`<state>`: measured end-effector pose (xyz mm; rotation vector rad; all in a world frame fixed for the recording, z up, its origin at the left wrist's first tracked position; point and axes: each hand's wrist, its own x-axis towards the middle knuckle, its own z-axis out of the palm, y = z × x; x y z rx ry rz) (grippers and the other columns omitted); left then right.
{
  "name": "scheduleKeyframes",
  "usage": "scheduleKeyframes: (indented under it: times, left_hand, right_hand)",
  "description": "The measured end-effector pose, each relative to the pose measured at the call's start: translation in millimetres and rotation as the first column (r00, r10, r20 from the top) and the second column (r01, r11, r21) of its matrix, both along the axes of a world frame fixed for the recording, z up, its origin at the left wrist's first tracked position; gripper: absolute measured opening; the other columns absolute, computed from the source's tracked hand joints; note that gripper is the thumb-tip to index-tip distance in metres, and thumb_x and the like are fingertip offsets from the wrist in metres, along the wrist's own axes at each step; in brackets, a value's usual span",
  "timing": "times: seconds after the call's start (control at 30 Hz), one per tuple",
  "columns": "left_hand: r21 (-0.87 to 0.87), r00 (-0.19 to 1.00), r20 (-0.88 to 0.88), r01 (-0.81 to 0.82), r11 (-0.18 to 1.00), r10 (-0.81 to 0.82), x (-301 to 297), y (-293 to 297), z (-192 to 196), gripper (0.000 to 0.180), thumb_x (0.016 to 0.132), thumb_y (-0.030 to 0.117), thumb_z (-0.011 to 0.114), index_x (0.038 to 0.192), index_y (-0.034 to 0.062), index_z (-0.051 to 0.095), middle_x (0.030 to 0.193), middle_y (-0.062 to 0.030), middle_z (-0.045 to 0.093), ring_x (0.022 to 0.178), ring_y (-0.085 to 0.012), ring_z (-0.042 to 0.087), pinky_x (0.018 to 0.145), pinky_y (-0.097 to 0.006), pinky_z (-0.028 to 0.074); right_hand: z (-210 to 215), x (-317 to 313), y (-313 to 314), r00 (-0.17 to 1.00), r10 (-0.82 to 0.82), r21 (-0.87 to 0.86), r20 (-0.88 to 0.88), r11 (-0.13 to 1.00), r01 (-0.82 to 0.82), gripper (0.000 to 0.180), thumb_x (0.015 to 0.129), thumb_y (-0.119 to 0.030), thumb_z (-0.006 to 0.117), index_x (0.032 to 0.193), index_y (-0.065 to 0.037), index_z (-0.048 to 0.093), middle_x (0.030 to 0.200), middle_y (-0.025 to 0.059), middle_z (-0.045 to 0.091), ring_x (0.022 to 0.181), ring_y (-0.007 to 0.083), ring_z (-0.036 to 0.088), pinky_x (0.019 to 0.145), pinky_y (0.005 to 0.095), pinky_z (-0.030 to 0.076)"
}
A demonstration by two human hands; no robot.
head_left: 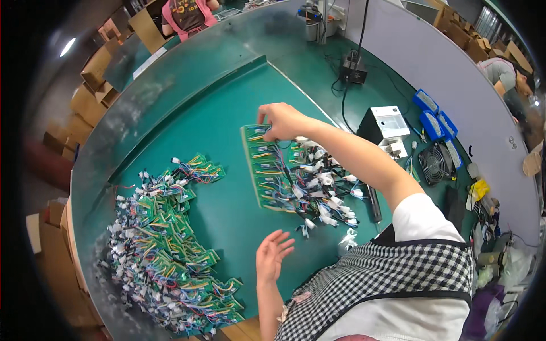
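A black-and-white checked apron (392,284) over a white sleeve (424,219) fills the lower right, closest to the lens. Beneath everything spreads the green surface (227,210), curving away toward the far rim.

Along its left edge lies a big heap of green circuit boards (165,256) with coloured wires and white plugs, tangled together and running from mid-left down to the lower edge. Right of centre a neat row of the same boards (273,170) is laid side by side, long edges touching, their wire tails and white connectors (327,196) spilling off to the right.

The right hand (284,120) reaches out over the far end of that row; its grip is clenched on the top board's edge, fingertips pinching it at the upper left corner. The left hand (272,256) hovers above bare surface just below the row, released, fingers spread and holding nothing.

Farther right, beside the row, stand a white box-shaped device (389,122), a small black fan (435,163) and blue trays (435,116). A black unit with cables (352,71) sits beyond them. Cardboard boxes (94,85) stack outside the left rim.
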<state>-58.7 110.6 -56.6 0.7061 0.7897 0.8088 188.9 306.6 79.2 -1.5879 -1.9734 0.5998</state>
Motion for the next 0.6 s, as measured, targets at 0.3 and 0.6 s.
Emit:
scheduleKeyframes:
  times: [0.3, 0.6]
  left_hand:
    - [0.293, 0.663, 0.647, 0.24, 0.925, -0.377, 59.8, 8.0, 92.1, 0.093, 0.072, 0.067, 0.048, 0.132, -0.0007, 0.027, 0.128, -0.0224, 0.039, 0.115, -0.0365, 0.043, 0.091, -0.048, 0.041]
    - [0.323, 0.98, 0.19, 0.003, 0.946, -0.068, 63.5, -34.2, 57.6, 0.05, 0.078, 0.004, 0.061, 0.123, 0.0016, 0.039, 0.117, -0.0093, 0.049, 0.106, -0.0206, 0.049, 0.09, -0.035, 0.04]
  right_hand:
    - [78.0, 12.8, -182.8, 0.889, 0.457, 0.714, 0.011, 0.619, -0.327, 0.027, 0.056, 0.0, 0.064, 0.082, -0.005, 0.064, 0.082, 0.0098, 0.064, 0.071, 0.0262, 0.062, 0.057, 0.0315, 0.051]
    - [-40.7, 51.2, -258.0, 0.89, 0.276, 0.276, -0.363, 0.944, -0.181, 0.047, 0.07, -0.001, 0.057, 0.117, -0.001, 0.049, 0.121, 0.0168, 0.049, 0.113, 0.031, 0.046, 0.093, 0.0379, 0.037]
